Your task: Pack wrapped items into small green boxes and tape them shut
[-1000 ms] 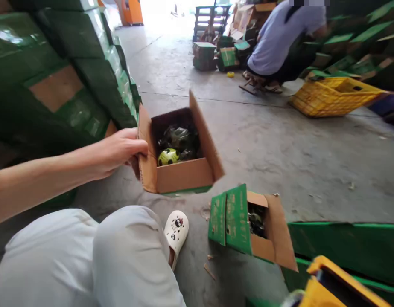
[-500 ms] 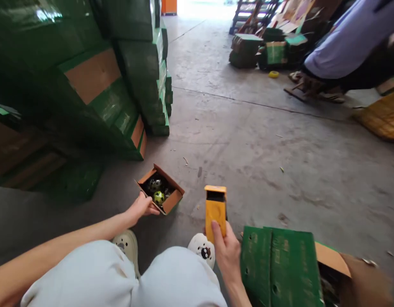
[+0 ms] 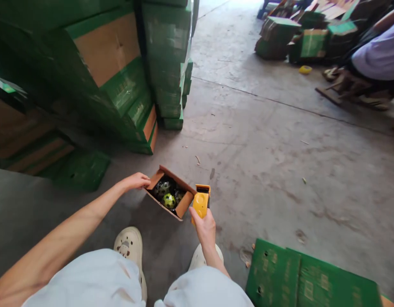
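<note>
A small open cardboard box stands on the floor in front of my feet. Inside it are round things in clear plastic; one is a yellow-green ball with dark spots. My left hand grips the left end flap of this box with its fingers closed at the edge. In my right hand is a yellow handheld tool with a black slot near its top, held close beside the box's right corner. What kind of tool it is, I cannot tell.
Stacks of green cartons rise at the left. A large green carton is at the lower right. Farther back are more cartons, a yellow tape roll and a crouching person.
My left hand has shifted from the box's near side to its left end. My right hand has brought the yellow tool leftward, up to the box. The view has turned somewhat left and downward.
</note>
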`<action>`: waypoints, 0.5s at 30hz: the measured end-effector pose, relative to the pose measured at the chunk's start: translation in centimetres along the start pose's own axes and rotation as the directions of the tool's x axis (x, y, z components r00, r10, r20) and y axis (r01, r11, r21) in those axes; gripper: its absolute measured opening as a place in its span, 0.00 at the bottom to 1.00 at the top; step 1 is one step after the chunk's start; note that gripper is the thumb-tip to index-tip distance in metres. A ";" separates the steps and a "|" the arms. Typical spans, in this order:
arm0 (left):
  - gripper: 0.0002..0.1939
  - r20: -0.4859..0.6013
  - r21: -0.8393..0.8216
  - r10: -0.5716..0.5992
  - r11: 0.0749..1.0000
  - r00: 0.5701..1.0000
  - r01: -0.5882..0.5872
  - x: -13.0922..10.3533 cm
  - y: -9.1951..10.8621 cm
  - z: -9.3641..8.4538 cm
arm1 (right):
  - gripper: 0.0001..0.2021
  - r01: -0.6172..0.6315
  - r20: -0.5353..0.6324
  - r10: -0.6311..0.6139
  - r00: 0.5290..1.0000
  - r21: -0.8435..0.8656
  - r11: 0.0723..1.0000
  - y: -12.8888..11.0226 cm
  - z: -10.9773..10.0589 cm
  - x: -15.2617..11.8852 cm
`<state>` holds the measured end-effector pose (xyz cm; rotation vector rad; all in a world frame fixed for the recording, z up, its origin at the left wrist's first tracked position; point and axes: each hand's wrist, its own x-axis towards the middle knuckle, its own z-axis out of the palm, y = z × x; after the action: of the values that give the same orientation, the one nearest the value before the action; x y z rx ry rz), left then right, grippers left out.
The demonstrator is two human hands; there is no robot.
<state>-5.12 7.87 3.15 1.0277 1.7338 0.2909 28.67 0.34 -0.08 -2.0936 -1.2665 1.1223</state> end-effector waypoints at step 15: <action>0.42 -0.032 -0.310 -0.170 0.938 0.985 0.152 -1.4 -4.8 7.4 | 0.28 0.109 0.283 0.072 0.957 -0.575 0.811 -3.6 -0.2 3.2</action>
<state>-0.95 1.94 -2.06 0.6525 1.7470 0.4731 27.73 4.90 1.27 -2.3864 -1.9844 1.1667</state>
